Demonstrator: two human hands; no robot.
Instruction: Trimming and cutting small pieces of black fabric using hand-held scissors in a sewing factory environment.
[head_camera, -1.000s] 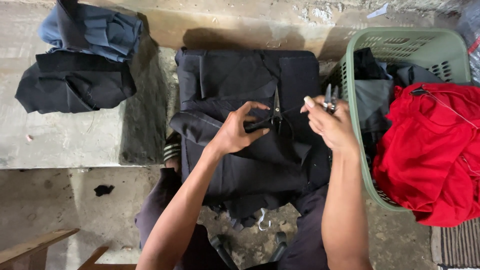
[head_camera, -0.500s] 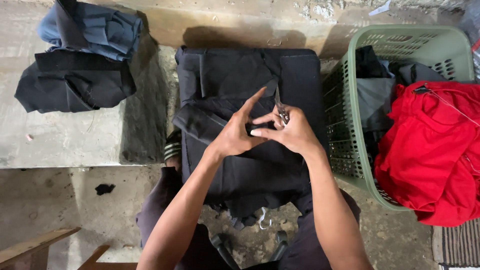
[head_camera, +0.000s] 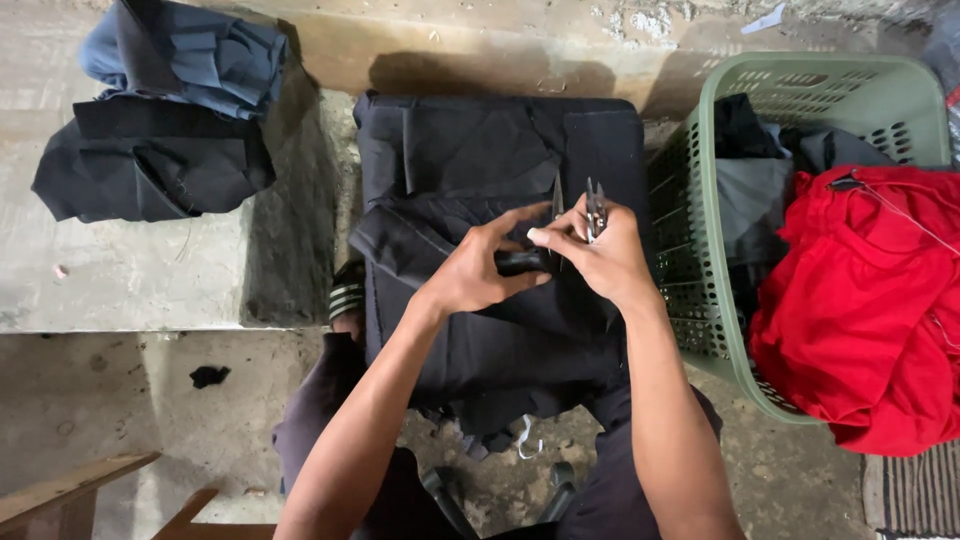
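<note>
A small pair of metal thread snips (head_camera: 594, 212) is pinched in the closed fingers of the right hand (head_camera: 600, 262), blades pointing toward twelve o'clock; the left hand (head_camera: 478, 272) is closed on a fold of the black garment (head_camera: 480, 330), its index finger stretched toward the blades; the hands are touching at the middle of the view. The trimming is best done with the fold held taut and only the blade tips brought to the loose thread, so that the weave is not nicked; whether a thread is caught cannot be told. The garment is soft, matt and creased, draped over a stack of like pieces. At three o'clock a green perforated plastic basket (head_camera: 720, 330) is filled with red cloth (head_camera: 860, 320) and dark pieces; at ten o'clock black and blue garments (head_camera: 160, 150) are piled on a rough concrete ledge (head_camera: 130, 285).
</note>
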